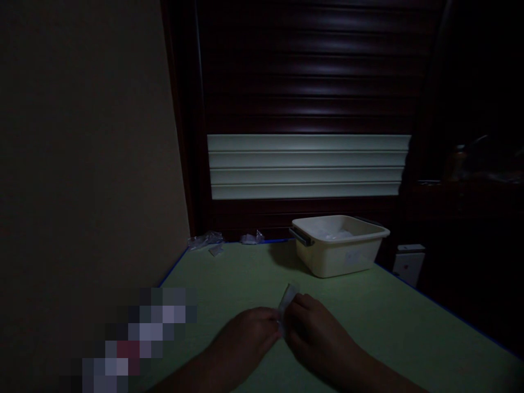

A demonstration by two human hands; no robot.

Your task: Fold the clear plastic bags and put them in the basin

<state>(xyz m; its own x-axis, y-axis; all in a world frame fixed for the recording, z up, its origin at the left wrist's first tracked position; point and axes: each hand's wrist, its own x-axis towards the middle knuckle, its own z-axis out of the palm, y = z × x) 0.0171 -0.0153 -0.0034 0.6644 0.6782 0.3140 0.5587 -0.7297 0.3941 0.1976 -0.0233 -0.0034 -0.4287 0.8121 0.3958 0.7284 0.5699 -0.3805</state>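
A small, pale, translucent packet (287,296), apparently plastic, is held over the green tabletop (221,295) between my two hands. My left hand (251,334) pinches its lower end from the left, fingertips pressed together. From the other side, my right hand (313,330) grips it with curled fingers. The fingertips of both hands almost meet. Dim light and my fingers hide what, if anything, is inside the packet.
Beyond my hands stands a white plastic bin (339,256) with grey handles and pale, clear-looking items inside. Crumpled clear plastic (207,240) and another plastic piece (251,238) lie along the back edge. A blurred-out patch (143,333) covers the left side. A wall rises at left.
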